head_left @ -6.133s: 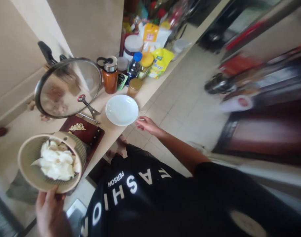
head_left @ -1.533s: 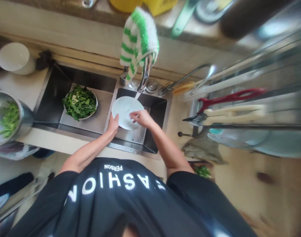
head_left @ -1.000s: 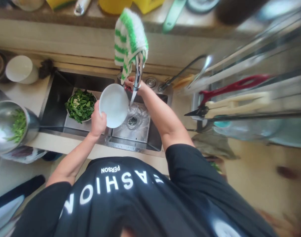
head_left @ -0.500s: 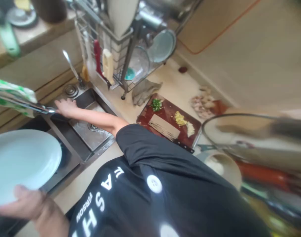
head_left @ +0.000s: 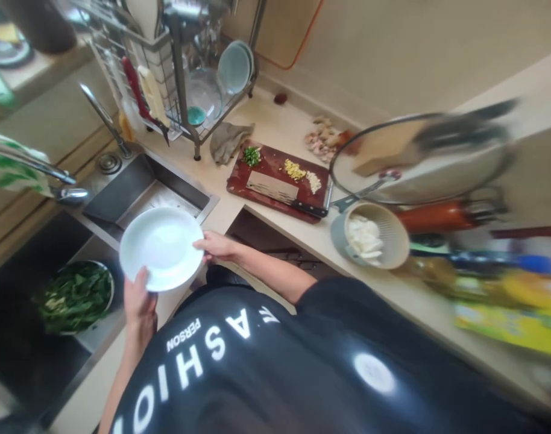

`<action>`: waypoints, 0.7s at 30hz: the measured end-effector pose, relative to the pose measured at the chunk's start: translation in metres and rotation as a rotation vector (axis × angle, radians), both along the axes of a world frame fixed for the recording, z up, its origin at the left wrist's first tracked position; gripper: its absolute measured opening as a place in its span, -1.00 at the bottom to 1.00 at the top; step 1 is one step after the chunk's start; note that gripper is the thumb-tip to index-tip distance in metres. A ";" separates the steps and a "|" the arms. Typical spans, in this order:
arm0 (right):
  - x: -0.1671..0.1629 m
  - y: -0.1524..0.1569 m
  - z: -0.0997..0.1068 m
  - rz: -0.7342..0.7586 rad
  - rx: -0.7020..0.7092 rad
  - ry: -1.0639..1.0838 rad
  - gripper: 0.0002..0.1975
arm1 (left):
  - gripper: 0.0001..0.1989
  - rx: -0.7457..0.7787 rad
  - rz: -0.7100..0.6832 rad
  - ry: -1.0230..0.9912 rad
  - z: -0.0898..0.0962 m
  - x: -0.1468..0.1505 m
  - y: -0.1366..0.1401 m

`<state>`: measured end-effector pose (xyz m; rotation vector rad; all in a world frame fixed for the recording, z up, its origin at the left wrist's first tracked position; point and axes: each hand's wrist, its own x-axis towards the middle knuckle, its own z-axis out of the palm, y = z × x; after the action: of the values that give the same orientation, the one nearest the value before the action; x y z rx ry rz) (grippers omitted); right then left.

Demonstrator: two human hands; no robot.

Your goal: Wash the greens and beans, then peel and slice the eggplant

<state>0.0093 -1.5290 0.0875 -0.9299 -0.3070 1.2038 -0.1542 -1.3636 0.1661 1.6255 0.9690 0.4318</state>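
A white plate [head_left: 162, 244] is held between my two hands, over the counter edge in front of the sink. My left hand [head_left: 140, 304] grips its near rim, thumb on top. At the right rim, my right hand [head_left: 216, 246] pinches the plate, its thumb over the edge. The plate covers part of the sink basin [head_left: 160, 193]. Behind it stands the faucet [head_left: 72, 193]. Leafy greens [head_left: 79, 295] fill a bowl in the left basin.
A red cutting board [head_left: 275, 160] carries a cleaver [head_left: 275, 188], chopped green herbs and pale minced pieces. To its right, a colander [head_left: 375, 235] contains white slices. A large glass lid [head_left: 393, 157] leans behind. The dish rack [head_left: 185, 90] stands beyond the sink, near a grey cloth [head_left: 230, 141].
My right hand has left the faucet area and taken hold of the plate. The plate has moved right, nearer my body, exposing the bowl of greens. The view has shifted.
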 end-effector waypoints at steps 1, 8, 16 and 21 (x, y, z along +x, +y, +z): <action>-0.009 -0.013 -0.003 -0.105 -0.044 0.024 -0.87 | -0.39 -0.028 0.027 -0.027 -0.004 0.009 -0.006; -0.036 -0.085 -0.023 -0.458 -0.115 0.056 -0.85 | -0.30 -0.307 -0.297 0.041 -0.017 0.040 -0.041; 0.030 -0.130 -0.089 -0.736 -0.144 0.577 -0.79 | -0.29 -0.194 -0.114 -0.059 -0.033 0.052 -0.047; 0.088 -0.137 -0.123 -0.979 -0.169 0.794 -0.84 | -0.38 -0.104 -0.069 -0.057 -0.030 0.064 -0.051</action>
<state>0.0974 -1.6656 -0.0355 -0.5409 0.8195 0.5865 -0.0904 -1.4148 0.1357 1.5400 0.8758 0.3728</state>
